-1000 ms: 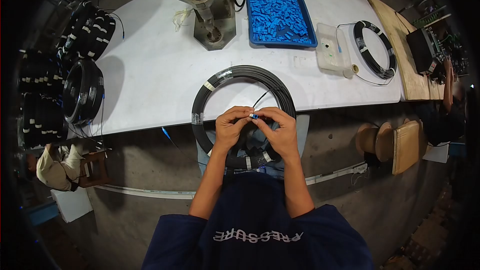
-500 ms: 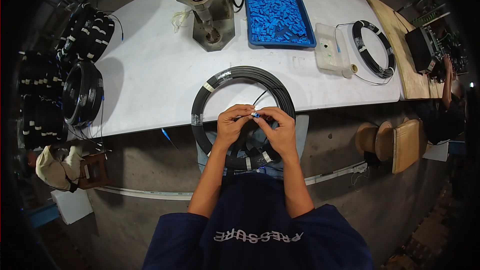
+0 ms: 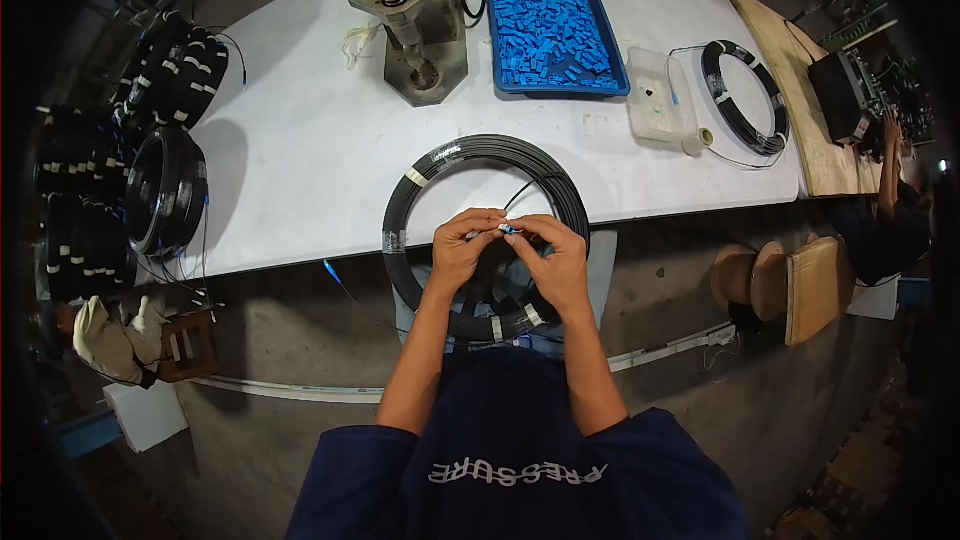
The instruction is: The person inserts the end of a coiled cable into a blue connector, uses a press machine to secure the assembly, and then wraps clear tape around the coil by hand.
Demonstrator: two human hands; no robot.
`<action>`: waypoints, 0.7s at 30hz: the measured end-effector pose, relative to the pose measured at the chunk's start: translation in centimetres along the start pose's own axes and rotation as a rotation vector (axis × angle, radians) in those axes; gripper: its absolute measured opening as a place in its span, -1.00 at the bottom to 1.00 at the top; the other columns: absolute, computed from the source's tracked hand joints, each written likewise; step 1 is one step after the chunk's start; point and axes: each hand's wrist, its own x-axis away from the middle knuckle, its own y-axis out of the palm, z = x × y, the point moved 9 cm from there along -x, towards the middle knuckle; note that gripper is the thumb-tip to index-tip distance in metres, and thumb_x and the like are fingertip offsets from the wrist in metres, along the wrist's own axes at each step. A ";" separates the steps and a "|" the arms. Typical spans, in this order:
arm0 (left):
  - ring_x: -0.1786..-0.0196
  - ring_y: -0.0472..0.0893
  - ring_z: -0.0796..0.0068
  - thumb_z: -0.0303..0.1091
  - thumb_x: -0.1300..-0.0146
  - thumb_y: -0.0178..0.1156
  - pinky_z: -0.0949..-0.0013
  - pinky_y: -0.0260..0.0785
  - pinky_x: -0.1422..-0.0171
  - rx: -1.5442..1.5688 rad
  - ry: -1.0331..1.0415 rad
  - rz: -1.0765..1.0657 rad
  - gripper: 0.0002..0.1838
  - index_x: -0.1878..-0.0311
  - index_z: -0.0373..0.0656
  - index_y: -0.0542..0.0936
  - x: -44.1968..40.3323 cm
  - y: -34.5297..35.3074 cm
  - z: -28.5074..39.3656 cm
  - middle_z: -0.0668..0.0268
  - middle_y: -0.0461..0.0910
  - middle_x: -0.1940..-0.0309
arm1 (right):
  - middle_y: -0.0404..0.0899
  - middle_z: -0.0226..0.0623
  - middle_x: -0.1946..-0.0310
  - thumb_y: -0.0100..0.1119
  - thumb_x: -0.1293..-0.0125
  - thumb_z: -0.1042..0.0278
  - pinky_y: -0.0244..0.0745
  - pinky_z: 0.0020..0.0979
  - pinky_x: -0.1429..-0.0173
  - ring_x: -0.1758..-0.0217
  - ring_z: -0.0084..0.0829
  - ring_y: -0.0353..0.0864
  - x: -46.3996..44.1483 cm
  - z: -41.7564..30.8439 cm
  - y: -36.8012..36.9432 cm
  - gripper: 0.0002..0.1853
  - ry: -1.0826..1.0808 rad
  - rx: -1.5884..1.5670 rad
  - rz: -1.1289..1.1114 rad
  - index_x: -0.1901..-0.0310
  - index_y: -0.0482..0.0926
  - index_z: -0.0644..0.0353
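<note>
Both of my grips are pinched closed at the fingertips, my left hand [image 3: 462, 250] and my right hand [image 3: 560, 260] meeting on one small blue-and-white plastic connector [image 3: 509, 229]. It sits right between them, at about two o'clock from the left hand and eleven from the right; its blue part is nearer my right thumb, its white part nearer my left fingertips. Its long axis seems to run roughly from nine to three, though it is too small to be sure, and I cannot tell whether the left pinch also takes in the thin black cable [image 3: 520, 195]. That cable leaves the pinch toward one o'clock and meets the large black cable coil bound with white tape [image 3: 397, 210], whose open middle lies under the connector. Farther out on the white counter [image 3: 300, 160], the grey metal press [image 3: 428, 85] stands at eleven o'clock, and the blue plastic tray [image 3: 560, 93] of small blue plastic pieces [image 3: 555, 38] lies between twelve and one.
</note>
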 end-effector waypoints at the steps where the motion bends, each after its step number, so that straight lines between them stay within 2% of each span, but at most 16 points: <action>1: -0.09 0.65 0.30 -0.66 -0.18 0.32 0.33 0.53 -0.22 0.000 0.000 0.000 -0.81 0.14 -0.27 0.74 0.0 0.0 -0.1 0.10 0.68 0.05 | 0.73 -0.18 0.16 0.39 -0.19 0.54 0.59 -0.46 0.06 0.18 -0.40 0.73 0.0 -0.1 0.0 -0.78 0.000 0.000 0.000 0.10 0.74 0.25; 13: -0.14 0.64 0.24 -0.69 -0.19 0.30 0.28 0.50 -0.26 0.080 -0.007 -0.008 -0.80 0.13 -0.29 0.74 -0.2 -0.3 -0.8 0.08 0.67 0.02 | 0.73 -0.20 0.19 0.40 -0.19 0.50 0.55 -0.47 0.12 0.24 -0.43 0.71 -0.2 0.0 0.1 -0.79 0.011 -0.001 0.009 0.11 0.75 0.23; 15: -0.17 0.62 0.13 -0.72 -0.22 0.26 0.22 0.53 -0.24 0.039 0.014 -0.018 -0.82 0.15 -0.31 0.72 -0.2 -0.2 -0.7 0.02 0.66 0.02 | 0.73 -0.20 0.19 0.41 -0.19 0.49 0.56 -0.46 0.12 0.23 -0.43 0.71 -0.2 0.0 0.1 -0.79 0.015 0.010 0.009 0.11 0.75 0.23; 18: -0.15 0.63 0.23 -0.70 -0.20 0.29 0.28 0.50 -0.28 0.097 -0.016 -0.009 -0.81 0.14 -0.30 0.73 -0.2 -0.3 -0.8 0.07 0.67 0.02 | 0.73 -0.20 0.20 0.41 -0.19 0.48 0.56 -0.45 0.12 0.23 -0.42 0.71 -0.2 0.1 0.1 -0.79 0.021 0.005 0.009 0.11 0.75 0.23; 21: -0.15 0.63 0.24 -0.70 -0.20 0.29 0.28 0.50 -0.28 0.097 -0.001 -0.013 -0.81 0.13 -0.31 0.73 -0.2 -0.2 -0.7 0.07 0.67 0.02 | 0.74 -0.20 0.20 0.40 -0.19 0.48 0.57 -0.45 0.11 0.22 -0.41 0.71 -0.2 0.1 0.1 -0.79 0.019 0.007 0.019 0.11 0.75 0.23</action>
